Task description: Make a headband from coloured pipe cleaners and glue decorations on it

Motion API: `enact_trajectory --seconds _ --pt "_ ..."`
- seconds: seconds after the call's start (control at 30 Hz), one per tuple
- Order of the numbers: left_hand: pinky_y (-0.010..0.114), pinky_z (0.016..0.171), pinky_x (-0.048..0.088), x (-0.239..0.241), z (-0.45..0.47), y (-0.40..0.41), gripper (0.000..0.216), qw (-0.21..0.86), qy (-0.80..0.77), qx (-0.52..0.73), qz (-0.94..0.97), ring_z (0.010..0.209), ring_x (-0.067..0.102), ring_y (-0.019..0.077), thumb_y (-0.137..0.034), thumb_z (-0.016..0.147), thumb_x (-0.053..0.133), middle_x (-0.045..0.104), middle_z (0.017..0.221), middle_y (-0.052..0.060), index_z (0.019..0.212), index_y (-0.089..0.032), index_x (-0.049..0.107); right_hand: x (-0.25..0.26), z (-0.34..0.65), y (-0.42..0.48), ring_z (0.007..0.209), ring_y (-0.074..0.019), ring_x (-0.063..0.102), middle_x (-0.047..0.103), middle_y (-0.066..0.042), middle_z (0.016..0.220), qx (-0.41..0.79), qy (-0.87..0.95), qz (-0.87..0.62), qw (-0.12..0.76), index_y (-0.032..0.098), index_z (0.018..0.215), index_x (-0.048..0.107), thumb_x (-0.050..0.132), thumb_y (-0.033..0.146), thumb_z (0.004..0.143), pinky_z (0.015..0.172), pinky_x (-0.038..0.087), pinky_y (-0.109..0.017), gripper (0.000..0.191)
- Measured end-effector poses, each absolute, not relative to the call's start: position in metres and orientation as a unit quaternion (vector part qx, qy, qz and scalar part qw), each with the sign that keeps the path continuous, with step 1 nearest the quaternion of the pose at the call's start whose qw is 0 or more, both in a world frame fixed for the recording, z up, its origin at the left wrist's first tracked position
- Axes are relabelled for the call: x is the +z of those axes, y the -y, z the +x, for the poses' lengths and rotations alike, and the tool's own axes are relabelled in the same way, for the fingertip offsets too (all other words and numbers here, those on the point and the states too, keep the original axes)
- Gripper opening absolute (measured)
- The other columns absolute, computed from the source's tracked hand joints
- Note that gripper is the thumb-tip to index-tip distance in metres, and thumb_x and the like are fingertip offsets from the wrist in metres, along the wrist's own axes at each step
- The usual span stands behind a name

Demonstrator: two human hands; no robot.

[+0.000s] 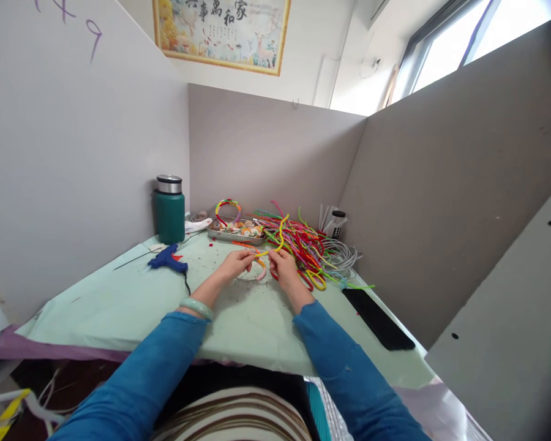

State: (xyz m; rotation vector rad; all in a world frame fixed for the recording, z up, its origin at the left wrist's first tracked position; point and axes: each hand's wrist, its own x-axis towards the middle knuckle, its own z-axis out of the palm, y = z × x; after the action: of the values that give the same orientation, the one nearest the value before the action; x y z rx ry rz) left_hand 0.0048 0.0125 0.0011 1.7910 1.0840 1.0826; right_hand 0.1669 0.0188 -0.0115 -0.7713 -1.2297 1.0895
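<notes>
Both hands meet over the middle of the table around a yellow pipe cleaner (282,231). My left hand (237,264) pinches one end of it. On the right, my right hand (282,266) pinches it further along, and its free end sticks up past the fingers. Below and between the hands lies a partly wrapped ring (261,269) in orange and pink; the hands cover some of it, and I cannot tell whether they touch it. A finished-looking multicoloured ring (228,202) leans upright in a metal tray (215,234) behind my left hand.
A heap of coloured pipe cleaners (298,239) lies behind my right hand, beside coiled grey wire (342,254). A blue glue gun (169,260) and a green bottle (169,211) stand to the left. A black phone-like slab (378,318) lies at right. Grey partitions (275,141) enclose the table.
</notes>
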Motion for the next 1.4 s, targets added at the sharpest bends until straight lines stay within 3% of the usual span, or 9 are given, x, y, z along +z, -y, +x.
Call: enact_trajectory --seconds 0.37,0.57,0.77,0.97,1.2,1.4 --pt "0.02 0.043 0.022 0.001 0.005 -0.009 0.035 0.384 -0.429 0.397 0.715 0.041 0.032 0.0064 -0.046 0.072 0.052 0.052 0.046 -0.003 0.081 -0.013 0.062 -0.009 0.157 -0.012 0.038 -0.0073 0.035 0.041 0.007 0.043 0.458 0.57 -0.36 0.579 0.019 0.06 0.048 0.061 0.043 0.068 0.037 0.026 -0.021 0.029" --pt "0.021 0.039 0.013 0.009 0.005 -0.002 0.037 0.498 -0.404 0.395 0.658 0.035 0.024 0.0041 -0.046 0.072 0.055 0.052 0.048 -0.003 0.087 -0.012 0.058 -0.007 0.162 -0.014 0.038 -0.0065 0.034 0.041 0.007 0.044 0.436 0.555 -0.37 0.605 0.019 0.059 0.046 0.061 0.038 0.068 0.036 0.025 -0.02 0.026" --pt "0.021 0.039 0.009 0.012 0.002 0.005 0.037 0.572 -0.353 0.367 0.643 0.035 0.023 0.0034 -0.042 0.067 0.064 0.04 0.045 -0.007 0.09 -0.013 0.059 -0.004 0.16 -0.01 0.039 -0.0061 0.034 0.04 0.007 0.045 0.457 0.556 -0.343 0.604 0.018 0.06 0.045 0.061 0.037 0.068 0.036 0.022 -0.02 0.026" --pt "0.021 0.037 0.01 0.013 0.001 0.005 0.033 0.558 -0.366 0.385 0.638 0.034 0.022 0.0019 -0.045 0.07 0.061 0.047 0.049 -0.003 0.063 -0.013 0.053 -0.009 0.17 -0.021 0.038 -0.0058 0.034 0.042 0.007 0.047 0.415 0.543 -0.343 0.645 0.019 0.063 0.047 0.059 0.04 0.071 0.037 0.026 -0.02 0.025" --pt "0.021 0.036 0.011 0.014 0.002 0.006 0.036 0.546 -0.38 0.383 0.641 0.033 0.022 0.0028 -0.048 0.074 0.056 0.043 0.044 -0.004 0.062 -0.013 0.053 -0.011 0.171 -0.022 0.038 -0.0063 0.034 0.041 0.007 0.047 0.413 0.536 -0.344 0.651 0.019 0.066 0.048 0.059 0.04 0.072 0.037 0.025 -0.02 0.024" --pt "0.02 0.036 0.012 0.01 0.003 0.002 0.029 0.533 -0.378 0.397 0.644 0.034 0.025 0.0021 -0.041 0.069 0.061 0.049 0.053 -0.003 0.064 -0.015 0.05 -0.006 0.165 -0.014 0.038 -0.0066 0.032 0.04 0.007 0.046 0.429 0.565 -0.342 0.617 0.019 0.063 0.047 0.058 0.042 0.072 0.036 0.022 -0.021 0.027"
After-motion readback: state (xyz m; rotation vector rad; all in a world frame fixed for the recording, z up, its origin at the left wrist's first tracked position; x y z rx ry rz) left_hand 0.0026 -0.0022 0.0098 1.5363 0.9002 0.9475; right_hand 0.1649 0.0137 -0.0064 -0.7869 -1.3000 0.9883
